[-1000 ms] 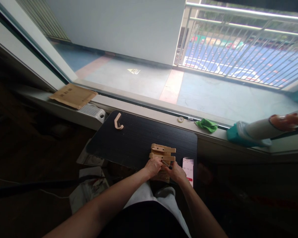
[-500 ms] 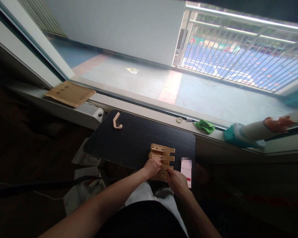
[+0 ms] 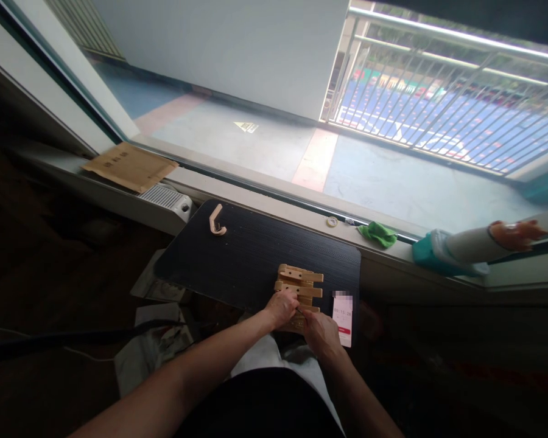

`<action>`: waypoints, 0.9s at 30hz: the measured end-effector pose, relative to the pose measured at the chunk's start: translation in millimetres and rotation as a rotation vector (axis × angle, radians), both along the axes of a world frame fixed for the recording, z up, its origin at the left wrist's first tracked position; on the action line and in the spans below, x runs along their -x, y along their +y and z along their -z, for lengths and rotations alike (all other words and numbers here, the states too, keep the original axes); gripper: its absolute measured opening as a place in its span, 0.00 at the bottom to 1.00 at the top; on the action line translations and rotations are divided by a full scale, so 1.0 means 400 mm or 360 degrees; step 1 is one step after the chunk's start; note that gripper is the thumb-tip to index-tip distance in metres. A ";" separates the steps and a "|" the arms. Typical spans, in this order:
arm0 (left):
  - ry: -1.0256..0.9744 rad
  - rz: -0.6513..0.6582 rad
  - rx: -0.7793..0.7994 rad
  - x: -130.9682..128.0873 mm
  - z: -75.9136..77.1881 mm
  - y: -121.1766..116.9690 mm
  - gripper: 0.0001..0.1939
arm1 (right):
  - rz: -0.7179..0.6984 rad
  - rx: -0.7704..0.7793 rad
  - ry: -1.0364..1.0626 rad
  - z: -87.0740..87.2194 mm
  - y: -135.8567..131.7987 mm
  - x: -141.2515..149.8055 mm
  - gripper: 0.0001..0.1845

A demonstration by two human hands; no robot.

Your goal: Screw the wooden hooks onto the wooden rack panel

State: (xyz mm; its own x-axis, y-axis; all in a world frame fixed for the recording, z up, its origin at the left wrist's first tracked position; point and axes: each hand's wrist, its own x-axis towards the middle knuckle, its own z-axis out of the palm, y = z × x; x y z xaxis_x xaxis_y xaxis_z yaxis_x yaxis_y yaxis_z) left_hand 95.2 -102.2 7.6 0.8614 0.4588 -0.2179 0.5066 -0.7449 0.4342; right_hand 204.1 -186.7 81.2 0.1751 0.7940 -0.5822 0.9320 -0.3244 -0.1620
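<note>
Three wooden bars (image 3: 304, 275) are lying side by side on a golden wooden block (image 3: 305, 300), which is sitting at the near edge of a black table (image 3: 251, 255). The left hand (image 3: 281, 308) is touching the block with its fingers bent in; how tightly they are holding, one cannot tell. The right hand (image 3: 322, 333) is closing its fingers around a thin tool (image 3: 301, 312), and the tip is pointing toward the left fingers. A phone (image 3: 342, 328) is lying just beside the right hand. A bent wooden piece (image 3: 214, 220) is resting near the far left corner. Past the table, a tape roll (image 3: 332, 222), a green cloth (image 3: 378, 235) and a brown envelope (image 3: 130, 167) are lying by the window.
</note>
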 end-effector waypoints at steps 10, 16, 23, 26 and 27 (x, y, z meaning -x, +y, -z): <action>-0.0010 -0.0011 0.0030 -0.004 0.015 0.001 0.10 | -0.0362 0.0142 -0.0130 -0.036 0.081 0.029 0.16; -0.0046 -0.0022 0.0043 -0.001 0.021 -0.001 0.09 | -0.0036 0.0179 -0.0017 -0.014 0.087 0.001 0.13; 0.0046 -0.0027 0.0064 -0.003 -0.002 0.002 0.09 | 0.0011 0.0097 0.0045 -0.014 0.075 -0.032 0.15; 0.0063 -0.0056 0.0070 -0.005 -0.005 0.001 0.09 | -0.0245 -0.0004 0.0062 -0.040 0.074 -0.035 0.13; 0.0062 -0.0063 0.0071 -0.005 -0.004 0.001 0.09 | -0.0331 -0.0031 0.0055 -0.046 0.074 -0.032 0.13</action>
State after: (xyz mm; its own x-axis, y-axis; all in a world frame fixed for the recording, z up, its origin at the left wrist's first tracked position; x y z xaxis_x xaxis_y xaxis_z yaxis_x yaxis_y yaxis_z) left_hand 97.3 -101.8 9.0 0.8334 0.4813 -0.2718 0.5522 -0.7044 0.4459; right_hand 217.0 -156.9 99.8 -0.0134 0.8221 -0.5692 0.9723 -0.1222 -0.1993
